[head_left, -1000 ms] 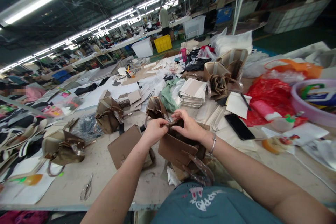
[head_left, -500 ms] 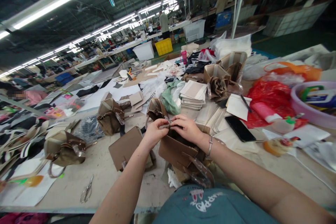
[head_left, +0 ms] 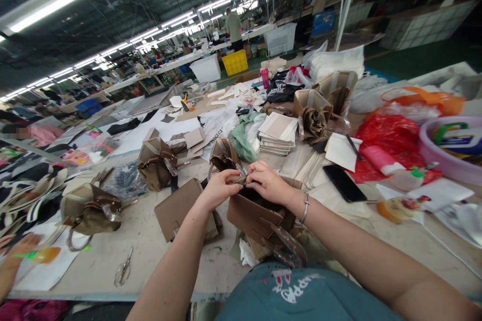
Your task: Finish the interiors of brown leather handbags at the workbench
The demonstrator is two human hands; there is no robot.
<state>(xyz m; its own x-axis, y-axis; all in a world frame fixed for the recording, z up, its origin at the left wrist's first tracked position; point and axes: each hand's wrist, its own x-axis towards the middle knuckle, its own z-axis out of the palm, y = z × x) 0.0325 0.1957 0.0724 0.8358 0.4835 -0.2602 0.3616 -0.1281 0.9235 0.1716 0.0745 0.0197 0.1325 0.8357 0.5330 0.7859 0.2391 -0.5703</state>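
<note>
Before me on the table is a brown handbag [head_left: 253, 218], its mouth facing up and its plastic-wrapped handle hanging towards me. My left hand [head_left: 222, 188] pinches the bag's rim at the far side. Close beside it, my right hand [head_left: 266, 181] is also closed on that rim, fingertips bent into the opening. What lies right between the fingertips is too small to make out. A second brown handbag [head_left: 179, 206] lies left of my left wrist. Just beyond my hands stands a smaller-looking open brown bag [head_left: 223, 153].
More brown bags [head_left: 90, 209] stand to the left. Scissors [head_left: 123, 270] lie near the front edge. A co-worker's hand [head_left: 25, 247] is at the far left, by an orange bottle [head_left: 47, 255]. Right are a phone [head_left: 344, 183], stacked panels [head_left: 277, 133] and a purple basin [head_left: 429, 148].
A co-worker's hand and forearm have come in at the left edge. My hands keep their hold on the bag's rim, with only slight finger movement. The view has shifted a little.
</note>
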